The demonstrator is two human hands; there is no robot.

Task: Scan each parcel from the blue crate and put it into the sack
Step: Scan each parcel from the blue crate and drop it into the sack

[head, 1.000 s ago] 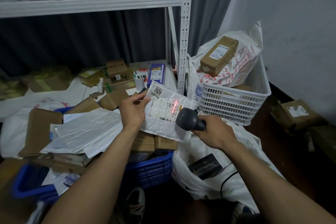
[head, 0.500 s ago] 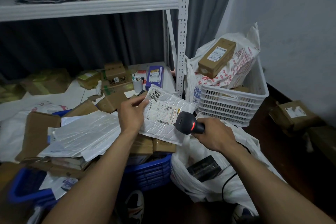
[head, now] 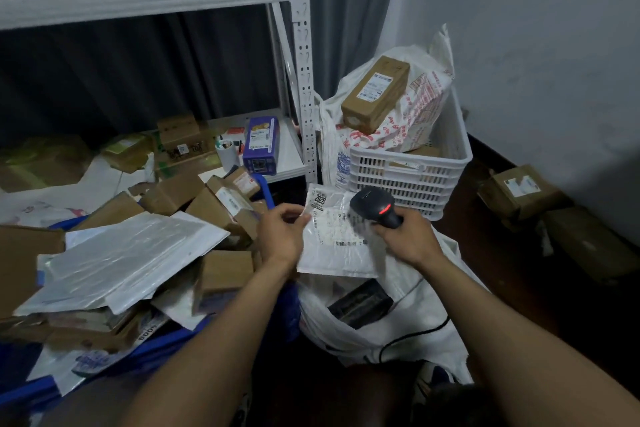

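Fingers (head: 294, 217) of the left hand (head: 282, 239) pinch the upper left edge of the flat white plastic mailer parcel (head: 332, 250), label up, long axis running away from the person. The right hand (head: 405, 241) is clenched round the black handheld scanner (head: 375, 206), red lamp lit, at the parcel's right edge. The parcel hangs directly over the open white plastic sack (head: 346, 336), just right of the blue plastic crate (head: 287, 308); the left hand alone holds it, so letting go looks enough to drop it in
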